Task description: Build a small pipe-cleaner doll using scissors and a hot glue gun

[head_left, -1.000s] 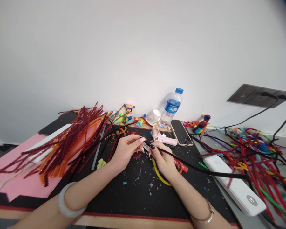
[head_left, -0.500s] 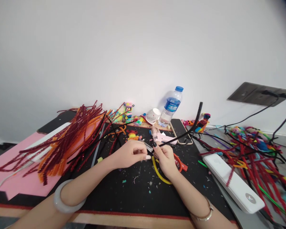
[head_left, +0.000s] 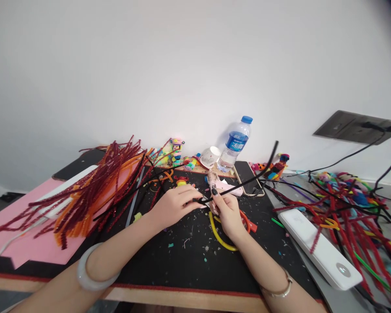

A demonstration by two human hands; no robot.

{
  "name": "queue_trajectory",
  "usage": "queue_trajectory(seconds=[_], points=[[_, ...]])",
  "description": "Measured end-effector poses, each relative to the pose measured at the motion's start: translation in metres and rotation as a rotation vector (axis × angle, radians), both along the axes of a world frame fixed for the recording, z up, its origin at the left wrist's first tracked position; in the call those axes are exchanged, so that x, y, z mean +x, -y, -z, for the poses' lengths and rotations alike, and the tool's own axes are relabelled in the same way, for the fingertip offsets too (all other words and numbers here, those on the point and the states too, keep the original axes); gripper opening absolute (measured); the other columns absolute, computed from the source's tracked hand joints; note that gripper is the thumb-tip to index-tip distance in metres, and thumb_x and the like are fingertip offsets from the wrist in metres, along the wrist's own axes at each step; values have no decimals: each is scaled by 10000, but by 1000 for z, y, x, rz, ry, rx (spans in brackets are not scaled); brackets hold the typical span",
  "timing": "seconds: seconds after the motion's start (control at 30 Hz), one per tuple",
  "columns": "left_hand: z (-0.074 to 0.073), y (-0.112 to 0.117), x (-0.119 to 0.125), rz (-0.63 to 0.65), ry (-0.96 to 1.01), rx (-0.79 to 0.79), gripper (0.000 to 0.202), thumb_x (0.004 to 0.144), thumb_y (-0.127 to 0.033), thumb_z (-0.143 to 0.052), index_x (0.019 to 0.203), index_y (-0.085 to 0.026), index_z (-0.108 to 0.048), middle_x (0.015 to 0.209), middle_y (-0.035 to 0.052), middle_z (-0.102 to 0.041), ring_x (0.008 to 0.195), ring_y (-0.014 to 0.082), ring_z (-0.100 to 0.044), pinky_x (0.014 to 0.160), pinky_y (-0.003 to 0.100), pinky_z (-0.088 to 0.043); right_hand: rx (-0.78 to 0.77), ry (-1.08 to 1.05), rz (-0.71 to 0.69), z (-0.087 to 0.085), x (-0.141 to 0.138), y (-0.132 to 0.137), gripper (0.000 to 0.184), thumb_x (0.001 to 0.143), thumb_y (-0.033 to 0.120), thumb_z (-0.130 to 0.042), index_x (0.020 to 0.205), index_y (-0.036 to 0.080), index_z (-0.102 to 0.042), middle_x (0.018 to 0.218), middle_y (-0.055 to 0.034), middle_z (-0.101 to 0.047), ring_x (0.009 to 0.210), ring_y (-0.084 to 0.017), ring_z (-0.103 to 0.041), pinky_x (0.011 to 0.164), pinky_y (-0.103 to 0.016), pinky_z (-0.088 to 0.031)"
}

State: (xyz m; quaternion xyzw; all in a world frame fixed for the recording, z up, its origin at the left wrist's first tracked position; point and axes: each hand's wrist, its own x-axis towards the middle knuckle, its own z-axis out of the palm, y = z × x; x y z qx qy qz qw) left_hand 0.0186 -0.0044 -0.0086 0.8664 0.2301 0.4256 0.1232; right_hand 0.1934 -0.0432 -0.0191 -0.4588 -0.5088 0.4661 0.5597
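My left hand (head_left: 175, 205) and my right hand (head_left: 226, 211) meet over the black mat (head_left: 189, 265) in the middle of the table. Both pinch a long black pipe cleaner (head_left: 247, 179) near its lower end; its free end sticks up to the right towards the wall. A small pale piece shows between the fingertips, too small to make out. A pink glue gun (head_left: 223, 186) lies just behind the hands. A yellow pipe cleaner (head_left: 219, 237) curves on the mat under my right wrist, beside an orange ring (head_left: 246, 220).
A sheaf of dark red and orange pipe cleaners (head_left: 91, 191) lies on pink paper (head_left: 26, 239) at the left. A water bottle (head_left: 234, 143), phone (head_left: 247, 176) and small figures stand by the wall. A white power strip (head_left: 319, 248) and tangled pipe cleaners (head_left: 352, 208) fill the right.
The black pipe cleaner swung from lying flat toward the right to pointing up and right. My hands shifted slightly away from me, still pinched together on it.
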Motion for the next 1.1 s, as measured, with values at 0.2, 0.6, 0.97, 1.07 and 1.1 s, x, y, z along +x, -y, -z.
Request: queue_trajectory(seconds=[0.2, 0.6, 0.97, 1.07, 1.1], points=[[-1, -2, -2, 105, -143, -17, 166, 871, -252, -534, 926, -174, -669, 902, 64, -697, 842, 150, -647, 836, 263, -502, 14, 89, -29, -1, 2, 0, 476, 810, 536, -536, 520, 186, -394, 452, 63, -321, 437, -63, -244, 444, -240, -189], [0, 2, 1, 156, -38, -142, 123, 807, -268, -623, 818, -178, -706, 813, 61, -717, 767, 150, -664, 763, 244, -525, 20, 113, -60, 0, 2, 1, 465, 813, 524, -530, 533, 188, -373, 474, 65, -301, 451, -63, -231, 442, -233, -186], [-3, 4, 3, 169, -16, -186, 109, 791, -262, -642, 787, -169, -699, 784, 56, -710, 740, 148, -655, 751, 242, -518, 21, 131, -57, -1, 3, 2, 457, 821, 509, -530, 530, 186, -389, 474, 64, -308, 444, -64, -238, 434, -231, -192], [-2, 4, 5, 48, 86, -372, 115, 733, -257, -694, 789, -156, -697, 751, 52, -695, 651, 140, -637, 628, 232, -525, 52, 118, 4, 0, 3, 1, 435, 850, 480, -512, 549, 175, -440, 482, 53, -361, 443, -65, -276, 435, -229, -212], [-1, 4, 6, 15, 127, -471, 119, 723, -248, -696, 796, -154, -695, 743, 48, -689, 614, 133, -630, 574, 222, -520, 62, 109, 24, 0, 3, 1, 421, 857, 470, -510, 563, 171, -462, 490, 48, -383, 441, -65, -291, 432, -227, -217]])
